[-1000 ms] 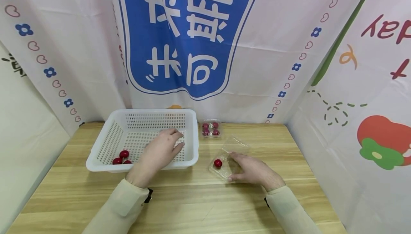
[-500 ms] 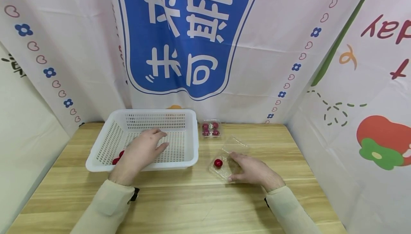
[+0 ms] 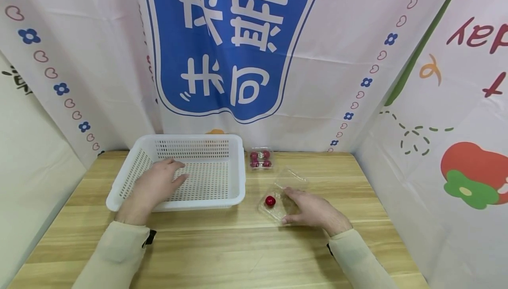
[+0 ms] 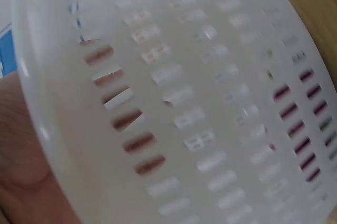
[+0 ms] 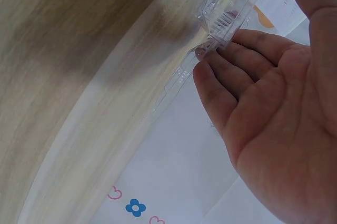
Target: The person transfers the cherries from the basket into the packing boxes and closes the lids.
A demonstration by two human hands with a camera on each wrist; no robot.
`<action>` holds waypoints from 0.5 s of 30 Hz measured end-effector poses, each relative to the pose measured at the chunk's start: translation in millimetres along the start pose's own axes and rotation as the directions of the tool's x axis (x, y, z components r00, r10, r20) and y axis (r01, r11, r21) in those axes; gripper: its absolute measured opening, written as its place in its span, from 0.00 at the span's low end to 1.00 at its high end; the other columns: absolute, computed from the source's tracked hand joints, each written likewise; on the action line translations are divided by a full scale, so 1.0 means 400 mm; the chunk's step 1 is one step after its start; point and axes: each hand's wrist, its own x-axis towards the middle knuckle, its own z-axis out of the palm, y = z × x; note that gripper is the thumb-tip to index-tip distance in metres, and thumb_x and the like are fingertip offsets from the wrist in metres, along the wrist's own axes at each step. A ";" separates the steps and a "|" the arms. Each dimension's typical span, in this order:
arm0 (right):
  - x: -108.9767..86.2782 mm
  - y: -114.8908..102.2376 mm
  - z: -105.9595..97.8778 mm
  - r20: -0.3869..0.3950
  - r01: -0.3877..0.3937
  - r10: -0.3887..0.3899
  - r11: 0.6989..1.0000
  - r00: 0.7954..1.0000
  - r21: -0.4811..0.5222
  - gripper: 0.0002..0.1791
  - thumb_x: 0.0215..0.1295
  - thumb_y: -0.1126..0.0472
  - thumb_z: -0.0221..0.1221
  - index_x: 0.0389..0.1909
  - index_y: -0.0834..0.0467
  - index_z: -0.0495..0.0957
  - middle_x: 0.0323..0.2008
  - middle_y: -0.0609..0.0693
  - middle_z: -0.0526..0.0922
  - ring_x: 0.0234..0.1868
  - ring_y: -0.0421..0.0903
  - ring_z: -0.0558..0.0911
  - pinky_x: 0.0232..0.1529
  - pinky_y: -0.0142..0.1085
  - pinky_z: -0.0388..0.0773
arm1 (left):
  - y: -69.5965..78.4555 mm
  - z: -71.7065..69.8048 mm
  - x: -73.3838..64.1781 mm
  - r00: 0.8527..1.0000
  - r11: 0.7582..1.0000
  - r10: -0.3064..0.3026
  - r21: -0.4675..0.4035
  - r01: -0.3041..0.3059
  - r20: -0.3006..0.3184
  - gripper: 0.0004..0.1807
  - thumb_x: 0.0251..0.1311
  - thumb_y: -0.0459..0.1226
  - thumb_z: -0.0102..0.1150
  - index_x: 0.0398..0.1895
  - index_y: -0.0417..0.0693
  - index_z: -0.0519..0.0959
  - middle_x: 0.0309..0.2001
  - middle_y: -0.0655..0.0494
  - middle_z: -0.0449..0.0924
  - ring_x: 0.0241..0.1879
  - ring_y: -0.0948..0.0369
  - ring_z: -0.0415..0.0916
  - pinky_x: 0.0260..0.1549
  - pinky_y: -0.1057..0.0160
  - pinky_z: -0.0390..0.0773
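Observation:
In the head view my left hand (image 3: 156, 184) hangs over the left part of a white slotted plastic basket (image 3: 239, 170), thumb and fingers apart. It hides the cherries in that corner; dark red shows through the basket wall (image 4: 184, 118) in the left wrist view. On the table, my right hand (image 3: 313, 208) holds a clear plastic clamshell box (image 3: 279, 212) at its right side, thumb at the near edge and fingers by the hinge. One red cherry (image 3: 270, 201) sits inside. The box's lid (image 3: 291, 177) lies folded back.
Behind the clamshell, a closed clear box (image 3: 260, 158) of several cherries stands right of the basket. A printed cloth (image 3: 317, 104) hangs along the table's back edge, with white side walls left and right. Bare wood tabletop (image 3: 238, 253) stretches in front.
My left hand has moved left across the basket, covering the cherries that showed in its near left corner. My right hand has stayed at the clamshell box.

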 end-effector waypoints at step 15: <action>0.001 -0.001 -0.002 -0.001 0.000 0.000 1.000 1.000 -0.003 0.62 0.69 0.35 0.81 0.90 0.66 0.66 0.88 0.66 0.72 0.87 0.69 0.75 0.89 0.66 0.74 | -0.101 -0.010 -0.008 0.990 0.997 -0.072 0.014 0.071 0.117 0.29 0.86 0.43 0.64 0.71 0.22 0.81 0.70 0.18 0.82 0.72 0.22 0.79 0.76 0.22 0.79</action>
